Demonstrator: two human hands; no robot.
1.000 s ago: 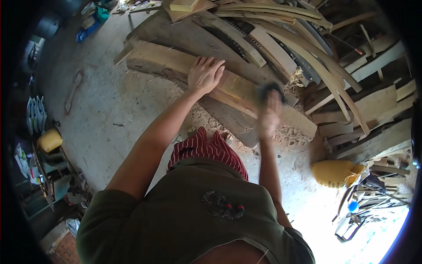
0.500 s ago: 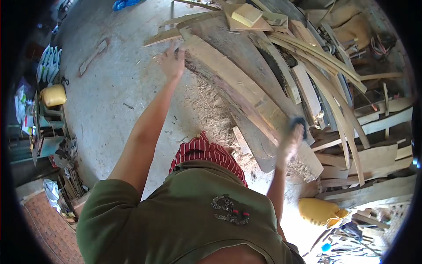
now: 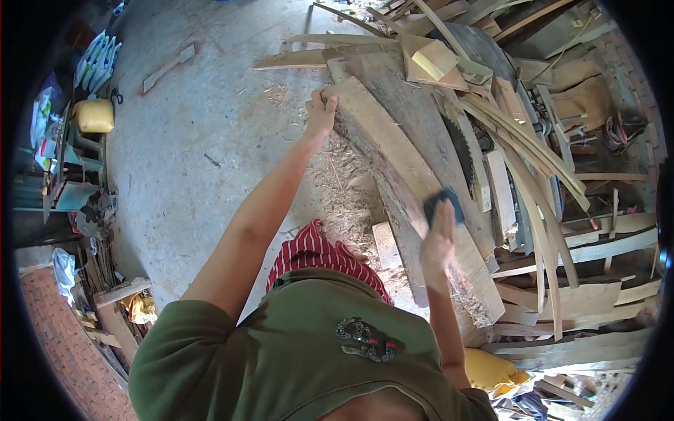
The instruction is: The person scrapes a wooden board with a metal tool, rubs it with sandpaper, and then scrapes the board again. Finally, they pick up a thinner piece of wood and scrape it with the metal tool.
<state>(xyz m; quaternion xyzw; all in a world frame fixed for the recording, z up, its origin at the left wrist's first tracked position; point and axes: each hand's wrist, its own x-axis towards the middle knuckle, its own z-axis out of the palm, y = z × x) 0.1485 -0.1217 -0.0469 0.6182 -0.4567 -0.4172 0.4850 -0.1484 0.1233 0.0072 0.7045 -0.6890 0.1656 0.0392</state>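
A thick wooden plank point(image 3: 393, 144) with a rough, bark-like near edge lies slanted on wider boards. At its far left end, my left hand point(image 3: 321, 116) has its fingers curled against the plank's corner. My right hand point(image 3: 439, 242) is slightly blurred and grips a dark flat block point(image 3: 444, 207), which rests on the top face of the plank towards its nearer end.
Sawdust and shavings point(image 3: 344, 182) cover the floor beside the plank. A toothed saw blade point(image 3: 460, 144) stands among boards on the right, near long thin strips point(image 3: 526, 151). Yellow containers point(image 3: 94, 116) sit at far left and lower right point(image 3: 491, 368).
My right hand and the dark block have moved left and up along the plank, away from its near end. The whole view has shifted; my left hand stays at the plank's far end.
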